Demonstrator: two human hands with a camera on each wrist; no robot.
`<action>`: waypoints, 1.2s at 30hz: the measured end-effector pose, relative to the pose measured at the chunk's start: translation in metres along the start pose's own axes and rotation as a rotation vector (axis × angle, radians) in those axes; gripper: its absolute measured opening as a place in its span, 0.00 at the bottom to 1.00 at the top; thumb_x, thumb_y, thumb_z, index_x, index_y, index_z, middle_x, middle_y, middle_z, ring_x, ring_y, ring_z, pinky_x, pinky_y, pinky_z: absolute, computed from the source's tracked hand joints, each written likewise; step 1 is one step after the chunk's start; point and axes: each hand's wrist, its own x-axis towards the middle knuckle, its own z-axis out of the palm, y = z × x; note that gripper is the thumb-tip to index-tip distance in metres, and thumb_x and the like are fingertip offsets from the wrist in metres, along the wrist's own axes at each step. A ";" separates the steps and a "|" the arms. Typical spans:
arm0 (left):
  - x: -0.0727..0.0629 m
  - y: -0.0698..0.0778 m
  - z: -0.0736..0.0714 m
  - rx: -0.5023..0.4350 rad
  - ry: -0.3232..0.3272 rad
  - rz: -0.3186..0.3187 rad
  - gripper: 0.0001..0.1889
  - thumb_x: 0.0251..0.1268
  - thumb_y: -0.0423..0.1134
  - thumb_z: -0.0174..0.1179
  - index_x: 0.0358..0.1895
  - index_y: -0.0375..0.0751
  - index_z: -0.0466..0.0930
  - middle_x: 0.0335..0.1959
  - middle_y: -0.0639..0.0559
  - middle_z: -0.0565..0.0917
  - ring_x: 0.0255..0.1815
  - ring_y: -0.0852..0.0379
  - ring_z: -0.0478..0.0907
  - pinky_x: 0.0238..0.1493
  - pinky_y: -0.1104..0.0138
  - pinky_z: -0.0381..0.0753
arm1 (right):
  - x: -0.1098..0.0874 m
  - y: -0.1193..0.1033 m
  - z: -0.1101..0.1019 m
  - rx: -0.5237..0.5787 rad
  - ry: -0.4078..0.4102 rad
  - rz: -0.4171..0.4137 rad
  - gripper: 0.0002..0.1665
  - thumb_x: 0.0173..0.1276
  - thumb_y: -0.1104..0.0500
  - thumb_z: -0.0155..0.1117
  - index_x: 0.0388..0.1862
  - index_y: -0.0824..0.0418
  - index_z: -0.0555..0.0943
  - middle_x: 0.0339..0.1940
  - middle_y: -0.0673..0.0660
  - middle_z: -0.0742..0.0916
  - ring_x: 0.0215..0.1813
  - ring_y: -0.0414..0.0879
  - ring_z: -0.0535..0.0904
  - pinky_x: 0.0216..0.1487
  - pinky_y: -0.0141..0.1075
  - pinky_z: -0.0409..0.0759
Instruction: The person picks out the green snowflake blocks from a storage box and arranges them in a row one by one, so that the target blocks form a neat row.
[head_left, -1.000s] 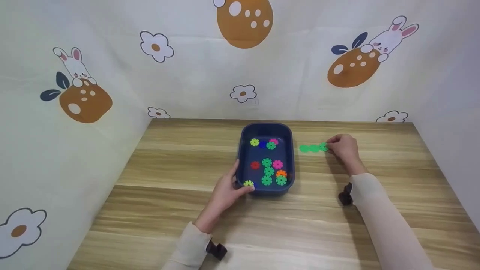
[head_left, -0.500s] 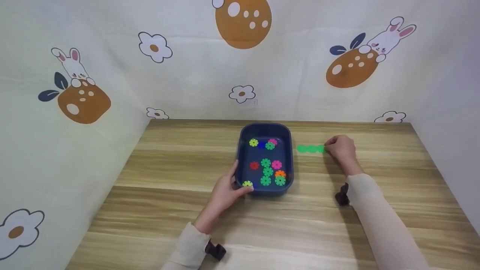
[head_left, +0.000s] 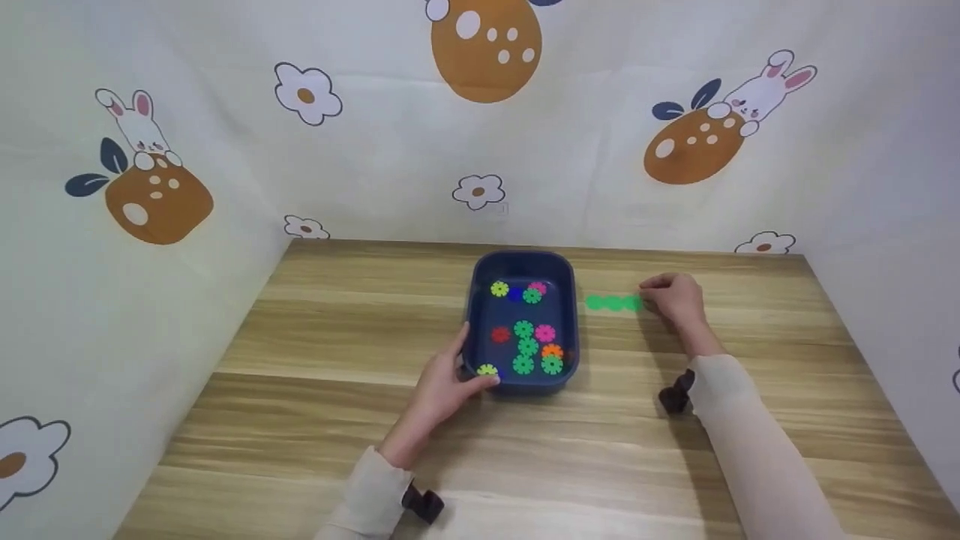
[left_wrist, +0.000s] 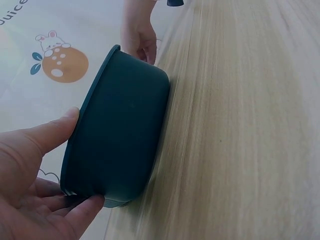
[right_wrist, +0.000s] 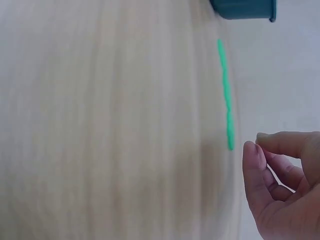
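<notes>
A dark blue bin (head_left: 474, 304) stands mid-table and holds several flower-shaped discs (head_left: 525, 346) in green, pink, yellow, red and orange. My left hand (head_left: 448, 379) grips its near-left corner, with the thumb over the rim and the fingers on the outside wall; the left wrist view shows the left hand (left_wrist: 35, 175) on the bin (left_wrist: 125, 130). To the right of the bin a short chain of green discs (head_left: 613, 303) lies flat on the wood. My right hand (head_left: 673, 296) sits at its right end. In the right wrist view the right hand (right_wrist: 260, 146) is loosely curled, a small gap from the green chain (right_wrist: 226, 95).
Cloth walls printed with rabbits and flowers close the table (head_left: 337, 420) at the back, left and right. Black wrist mounts (head_left: 421, 502) (head_left: 673, 395) sit on both sleeves. Bare wood stretches left of the bin and along the near edge.
The head view has drifted, so everything sits a little further left. The left hand keeps its hold on the bin and the right hand stays at the chain's end.
</notes>
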 end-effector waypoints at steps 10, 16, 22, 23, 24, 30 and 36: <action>0.001 -0.002 -0.002 0.010 0.011 0.008 0.49 0.58 0.41 0.72 0.78 0.35 0.52 0.78 0.33 0.60 0.77 0.38 0.61 0.76 0.48 0.64 | -0.007 -0.023 0.009 0.162 -0.041 0.003 0.19 0.74 0.60 0.59 0.59 0.68 0.79 0.52 0.60 0.84 0.46 0.39 0.82 0.55 0.34 0.84; 0.002 -0.001 -0.001 0.000 0.014 -0.006 0.49 0.58 0.41 0.72 0.79 0.37 0.52 0.78 0.34 0.59 0.77 0.38 0.60 0.77 0.49 0.63 | -0.007 -0.032 0.012 0.173 -0.006 -0.052 0.19 0.73 0.61 0.60 0.58 0.70 0.80 0.47 0.59 0.86 0.41 0.38 0.85 0.56 0.39 0.85; 0.002 -0.001 0.000 0.017 0.012 0.003 0.49 0.57 0.42 0.73 0.79 0.37 0.53 0.77 0.33 0.61 0.77 0.37 0.61 0.76 0.48 0.65 | -0.008 -0.041 0.015 0.255 0.058 -0.125 0.17 0.70 0.64 0.62 0.53 0.73 0.82 0.33 0.48 0.84 0.33 0.33 0.83 0.45 0.31 0.87; 0.002 0.000 0.000 0.021 0.012 0.002 0.49 0.57 0.42 0.73 0.79 0.37 0.53 0.77 0.33 0.61 0.77 0.37 0.61 0.76 0.48 0.64 | -0.008 -0.043 0.016 0.271 0.063 -0.136 0.16 0.70 0.65 0.63 0.53 0.74 0.82 0.31 0.46 0.84 0.32 0.32 0.83 0.44 0.29 0.87; 0.002 0.000 0.000 0.023 0.012 -0.002 0.49 0.58 0.42 0.73 0.79 0.37 0.53 0.77 0.33 0.61 0.77 0.37 0.61 0.76 0.48 0.64 | -0.008 -0.044 0.017 0.285 0.071 -0.149 0.16 0.70 0.65 0.63 0.52 0.75 0.82 0.30 0.46 0.84 0.31 0.33 0.83 0.42 0.27 0.87; 0.002 0.001 0.000 0.021 0.013 -0.016 0.49 0.58 0.42 0.73 0.79 0.38 0.53 0.78 0.33 0.60 0.77 0.37 0.60 0.76 0.47 0.63 | -0.009 -0.055 0.026 0.328 0.106 -0.189 0.13 0.69 0.65 0.65 0.49 0.73 0.83 0.31 0.46 0.85 0.33 0.37 0.85 0.38 0.24 0.86; 0.001 0.001 0.002 0.010 0.008 -0.023 0.49 0.58 0.42 0.72 0.79 0.40 0.53 0.78 0.35 0.59 0.78 0.38 0.59 0.77 0.48 0.62 | -0.011 -0.063 0.034 0.395 0.100 -0.227 0.13 0.68 0.66 0.65 0.47 0.75 0.82 0.28 0.43 0.85 0.32 0.33 0.84 0.37 0.23 0.85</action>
